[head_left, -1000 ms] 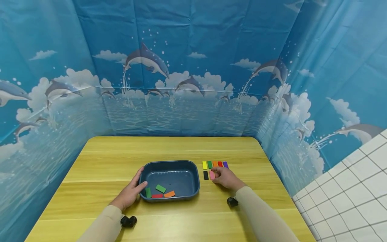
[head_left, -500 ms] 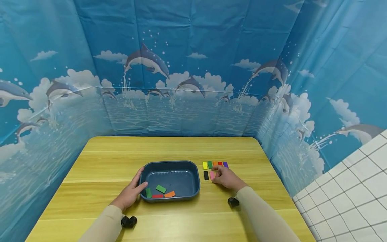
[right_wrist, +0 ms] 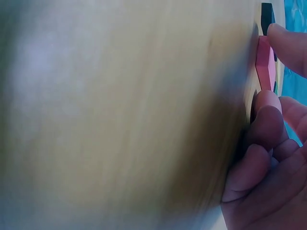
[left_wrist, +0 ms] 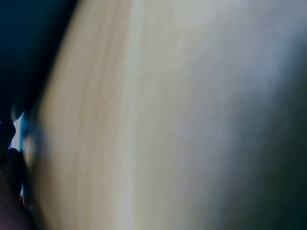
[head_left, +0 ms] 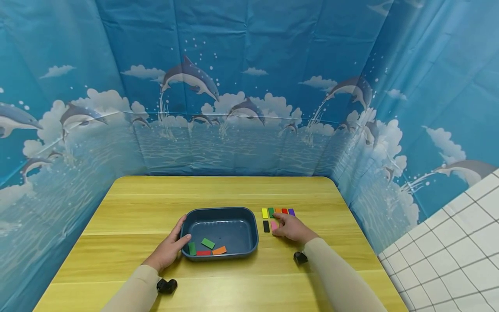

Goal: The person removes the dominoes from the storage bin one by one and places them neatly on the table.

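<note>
A wooden table (head_left: 234, 190) stands before a blue dolphin backdrop (head_left: 218, 86). The left hand (head_left: 168, 249) grips the rim of a blue tray (head_left: 249, 229) holding coloured blocks, while the right hand (head_left: 293, 228) pinches a pink block (head_left: 273, 225) lying on the table beside a black block (head_left: 266, 226), just right of the tray.

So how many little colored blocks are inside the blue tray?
4. All lie at the near edge of the tray: a green block by the left hand, another green block, a red block and an orange block. None seems hidden.
</note>
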`<action>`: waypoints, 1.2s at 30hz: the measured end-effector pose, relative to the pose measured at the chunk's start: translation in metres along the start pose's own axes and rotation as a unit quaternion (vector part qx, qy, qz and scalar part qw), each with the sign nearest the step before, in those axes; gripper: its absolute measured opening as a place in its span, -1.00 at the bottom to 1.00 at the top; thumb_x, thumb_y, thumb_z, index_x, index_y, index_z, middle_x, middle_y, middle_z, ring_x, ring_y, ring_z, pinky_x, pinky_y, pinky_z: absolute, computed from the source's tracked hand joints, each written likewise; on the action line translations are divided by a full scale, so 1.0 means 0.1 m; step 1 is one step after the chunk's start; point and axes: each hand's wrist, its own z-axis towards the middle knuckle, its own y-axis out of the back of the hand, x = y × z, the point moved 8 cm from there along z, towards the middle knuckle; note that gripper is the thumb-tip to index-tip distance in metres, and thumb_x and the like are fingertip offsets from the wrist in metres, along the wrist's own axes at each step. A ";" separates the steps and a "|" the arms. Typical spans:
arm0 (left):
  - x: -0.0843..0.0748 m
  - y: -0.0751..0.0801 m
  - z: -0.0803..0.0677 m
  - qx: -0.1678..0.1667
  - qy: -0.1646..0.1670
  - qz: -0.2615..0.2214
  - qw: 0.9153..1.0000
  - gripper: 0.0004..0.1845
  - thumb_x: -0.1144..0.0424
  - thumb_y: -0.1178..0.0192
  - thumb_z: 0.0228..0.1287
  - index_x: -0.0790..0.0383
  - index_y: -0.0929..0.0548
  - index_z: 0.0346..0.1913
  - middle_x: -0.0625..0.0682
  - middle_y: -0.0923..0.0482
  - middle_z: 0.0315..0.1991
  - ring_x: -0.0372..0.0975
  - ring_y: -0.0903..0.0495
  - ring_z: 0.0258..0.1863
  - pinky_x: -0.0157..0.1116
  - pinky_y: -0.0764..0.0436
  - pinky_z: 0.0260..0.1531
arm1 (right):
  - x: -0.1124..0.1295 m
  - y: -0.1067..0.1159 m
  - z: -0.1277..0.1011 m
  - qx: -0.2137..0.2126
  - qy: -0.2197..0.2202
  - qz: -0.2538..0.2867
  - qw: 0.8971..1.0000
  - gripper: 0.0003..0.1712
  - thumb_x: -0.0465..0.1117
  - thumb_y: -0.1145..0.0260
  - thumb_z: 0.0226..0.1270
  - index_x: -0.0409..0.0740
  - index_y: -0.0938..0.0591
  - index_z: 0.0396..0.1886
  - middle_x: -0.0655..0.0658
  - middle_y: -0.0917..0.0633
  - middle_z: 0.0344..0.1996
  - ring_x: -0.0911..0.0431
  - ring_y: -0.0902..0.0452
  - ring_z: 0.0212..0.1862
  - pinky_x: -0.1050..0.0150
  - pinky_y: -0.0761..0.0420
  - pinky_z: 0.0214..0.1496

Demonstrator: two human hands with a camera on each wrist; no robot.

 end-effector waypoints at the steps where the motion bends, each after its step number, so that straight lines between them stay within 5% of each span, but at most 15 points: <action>1: 0.00 0.00 0.00 0.000 0.000 0.000 1.000 -0.21 -0.06 0.00 0.69 -0.25 0.18 0.74 0.10 0.33 0.76 0.21 0.25 0.71 0.34 0.10 0.60 | 0.00 0.00 0.00 0.000 0.000 -0.003 1.000 -0.08 -0.15 -0.59 0.26 -0.06 -0.43 0.59 -0.06 -0.54 -0.43 0.11 -0.39 -0.50 0.31 -0.35 -0.47; 20: -0.01 0.00 0.00 -0.003 -0.004 -0.002 1.000 -0.21 -0.05 0.01 0.69 -0.23 0.19 0.74 0.10 0.34 0.76 0.19 0.23 0.71 0.30 0.11 0.62 | 0.01 0.01 -0.05 -0.013 0.016 0.019 1.000 -0.14 -0.22 -0.56 0.29 -0.13 -0.45 0.56 -0.08 -0.55 -0.41 0.10 -0.39 -0.49 0.31 -0.36 -0.48; 28: -0.01 0.00 0.00 -0.003 -0.005 0.001 1.000 -0.21 -0.06 0.02 0.69 -0.24 0.19 0.74 0.11 0.33 0.76 0.20 0.24 0.71 0.31 0.10 0.61 | -0.02 0.02 -0.05 -0.025 0.013 0.029 0.999 -0.47 -0.30 -0.50 0.33 -0.20 -0.63 0.28 -0.08 -0.62 -0.37 0.08 -0.46 -0.42 0.28 -0.45 -0.38; 36: -0.03 -0.01 0.00 -0.002 -0.009 -0.006 1.000 -0.21 0.00 0.02 0.71 -0.20 0.21 0.74 0.14 0.33 0.76 0.19 0.24 0.72 0.29 0.11 0.62 | -0.02 0.01 -0.04 -0.028 0.019 0.016 0.999 -0.54 -0.34 -0.48 0.35 -0.19 -0.65 0.22 -0.06 -0.61 -0.36 0.09 -0.46 -0.39 0.30 -0.45 -0.35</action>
